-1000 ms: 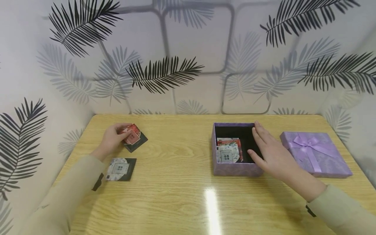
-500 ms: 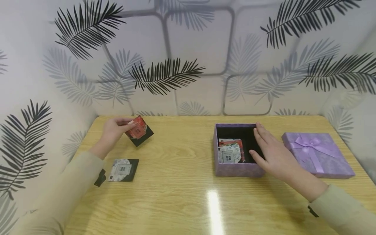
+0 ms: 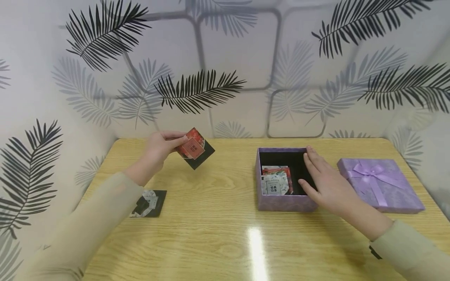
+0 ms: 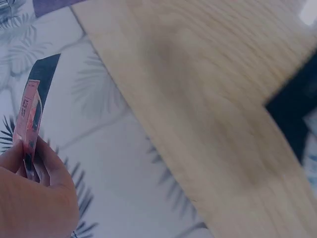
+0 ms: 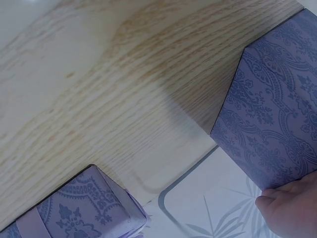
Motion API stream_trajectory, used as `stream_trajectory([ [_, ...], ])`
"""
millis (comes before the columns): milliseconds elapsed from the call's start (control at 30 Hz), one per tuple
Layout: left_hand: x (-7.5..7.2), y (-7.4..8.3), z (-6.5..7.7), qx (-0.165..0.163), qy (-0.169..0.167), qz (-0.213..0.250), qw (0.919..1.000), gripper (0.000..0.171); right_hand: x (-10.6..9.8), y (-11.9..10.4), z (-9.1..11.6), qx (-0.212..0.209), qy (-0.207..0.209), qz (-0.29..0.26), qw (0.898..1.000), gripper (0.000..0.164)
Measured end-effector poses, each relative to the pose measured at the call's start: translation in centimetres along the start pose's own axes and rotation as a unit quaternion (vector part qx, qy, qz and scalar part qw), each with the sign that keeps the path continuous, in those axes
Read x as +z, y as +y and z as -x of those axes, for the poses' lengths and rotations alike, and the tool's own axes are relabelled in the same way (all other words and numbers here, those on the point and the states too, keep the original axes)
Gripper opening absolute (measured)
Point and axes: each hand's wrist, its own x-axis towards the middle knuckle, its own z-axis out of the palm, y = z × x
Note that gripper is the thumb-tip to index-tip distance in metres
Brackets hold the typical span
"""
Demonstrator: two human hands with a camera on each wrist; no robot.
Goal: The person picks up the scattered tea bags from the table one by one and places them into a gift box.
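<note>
My left hand (image 3: 157, 152) pinches a red-and-black tea sachet (image 3: 195, 148) by its left corner, raised above the table's far edge. In the left wrist view the sachet (image 4: 35, 101) shows nearly edge-on between thumb and fingers. A white-and-black tea sachet (image 3: 154, 203) lies on the table, partly covered by my left sleeve. My right hand (image 3: 328, 185) rests along the right wall of an open purple box (image 3: 284, 203), fingers straight. Inside the box, on its left, are several sachets (image 3: 275, 185), red and white-patterned. The right wrist view shows fingertips at the box's patterned wall (image 5: 277, 109).
A purple lid (image 3: 386, 185) with a ribbon bow lies right of the box, beneath and beyond my right forearm. The wooden table (image 3: 211, 234) meets a leaf-patterned backdrop (image 3: 232, 113) behind and at both sides.
My left hand has lifted the red-and-black sachet off the table and carried it to the right. The right hand stays at the box. The view has shifted slightly.
</note>
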Motion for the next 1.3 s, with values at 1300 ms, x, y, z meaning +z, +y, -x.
stream_trajectory([
  [1300, 18.9, 4.6, -1.1, 0.125, -0.210, -0.154, 0.9574, 0.019, -0.1, 0.0, -0.2, -0.001, -0.005, 0.011, 1.000, 0.081],
])
